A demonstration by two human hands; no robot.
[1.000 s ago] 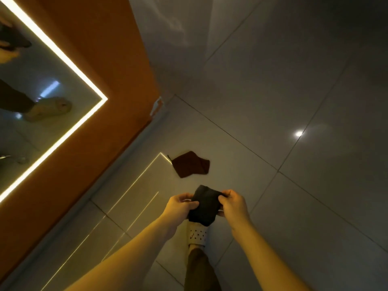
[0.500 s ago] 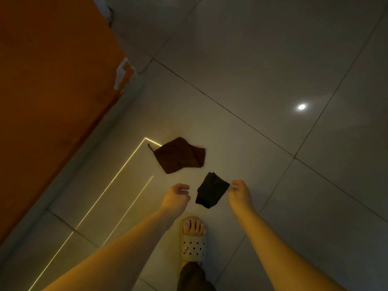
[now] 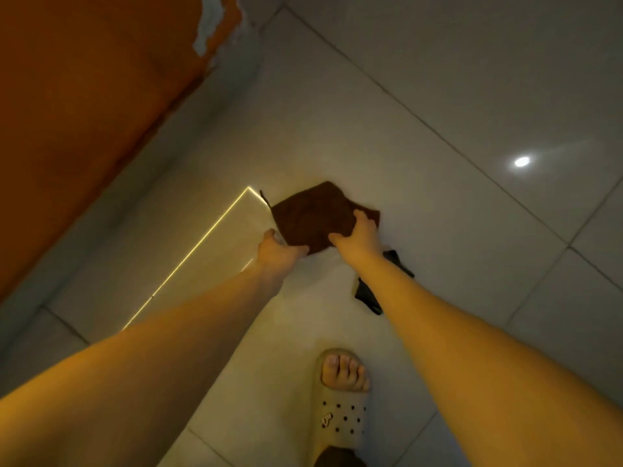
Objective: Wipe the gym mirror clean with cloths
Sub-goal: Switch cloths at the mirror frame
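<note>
1. The brown cloth (image 3: 313,214) lies on the tiled floor (image 3: 455,230), just beside the corner of a thin bright line (image 3: 202,244) reflected in the tiles. Half a second ago nothing touched it; now both hands are on it.
2. The left hand (image 3: 279,251), which hung open and empty half a second ago, now holds the cloth's near left edge. Its thumb lies along the side and its fingers curl in at the near corner.
3. The right hand (image 3: 357,234) pinched the black cloth (image 3: 367,294) in the air half a second ago. It has let that go and now grips the right side of the brown cloth, fingers curled over the top and thumb on the near edge.
4. The black cloth now lies crumpled on the floor, partly hidden under the right forearm, just nearer the person than the brown cloth. I cannot tell whether the two cloths touch.
5. Both arms reach further out and down than before, and the floor fills more of the view.
6. The orange wall (image 3: 84,96) stays at the upper left, with chipped paint (image 3: 209,21) at its lower corner.
7. A foot in a pale perforated sandal (image 3: 344,409) stands on the tiles near the bottom edge, as before.
8. A round lamp glare (image 3: 522,161) shines on the floor at the right.
</note>
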